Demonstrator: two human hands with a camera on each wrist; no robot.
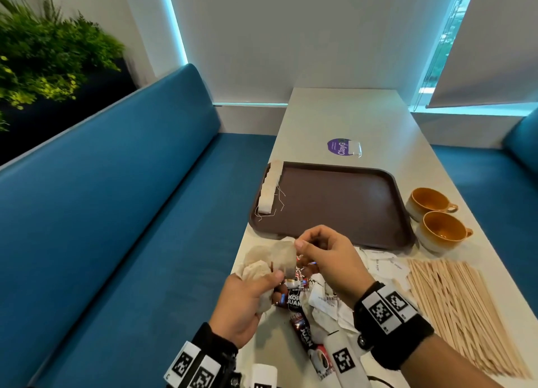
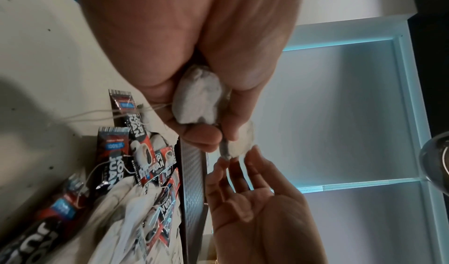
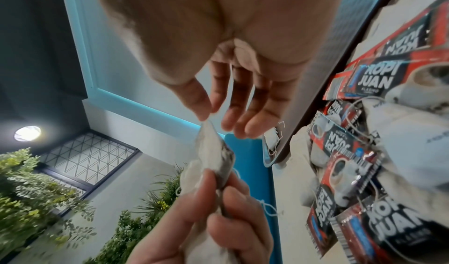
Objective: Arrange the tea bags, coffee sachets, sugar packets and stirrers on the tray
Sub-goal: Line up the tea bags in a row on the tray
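My left hand (image 1: pixel 269 282) grips a bunch of crumpled beige tea bags (image 1: pixel 259 266) above the table's near edge. My right hand (image 1: pixel 300 246) pinches the top corner of one tea bag (image 1: pixel 286 256) from that bunch between thumb and forefinger. In the right wrist view the right hand (image 3: pixel 210 115) holds the tea bag (image 3: pixel 211 149) by its tip. The brown tray (image 1: pixel 334 207) lies just beyond, with a row of tea bags (image 1: pixel 272 186) along its left rim. Red and black coffee sachets (image 1: pixel 297 297) lie under my hands. White sugar packets (image 1: pixel 384 266) and wooden stirrers (image 1: pixel 460 309) lie to the right.
Two orange-lined cups (image 1: pixel 431 202) (image 1: pixel 442 231) stand right of the tray. A purple round sticker (image 1: pixel 339 146) sits on the white table (image 1: pixel 343 113) behind it. A blue bench (image 1: pixel 131 198) runs along the left, with plants (image 1: pixel 43 52) beyond.
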